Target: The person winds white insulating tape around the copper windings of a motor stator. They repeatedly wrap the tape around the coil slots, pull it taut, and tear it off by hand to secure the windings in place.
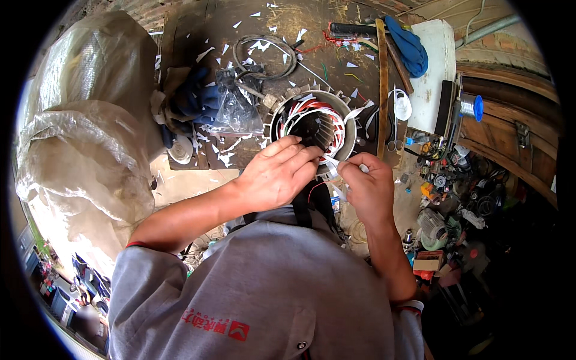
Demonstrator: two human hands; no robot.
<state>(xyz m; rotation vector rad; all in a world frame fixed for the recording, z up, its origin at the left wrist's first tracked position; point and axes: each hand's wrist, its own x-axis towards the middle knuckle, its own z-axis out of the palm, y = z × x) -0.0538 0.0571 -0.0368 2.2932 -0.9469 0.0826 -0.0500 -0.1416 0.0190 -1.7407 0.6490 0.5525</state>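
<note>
An electric motor stator (350, 133) in a round, finned metal housing stands at the near edge of the wooden workbench. Red and white leads and sleeves circle the winding (339, 129) inside its opening. My left hand (282, 171) curls over the near rim, with its fingers on the winding and its thumb hidden. Close to those fingertips, on the right, my right hand (369, 183) is closed in a pinch on a white strip (331, 163). The strip reaches to the winding's near edge. A thin red wire (316, 189) hangs below the housing.
White paper scraps (259, 45), a coiled grey cable (239, 51) and a clear plastic bag (237, 111) lie on the bench. Scissors (394, 144) and a white tape roll (402, 108) are at right. Plastic-wrapped bulk (90, 120) stands left; motor parts (435, 228) crowd the right floor.
</note>
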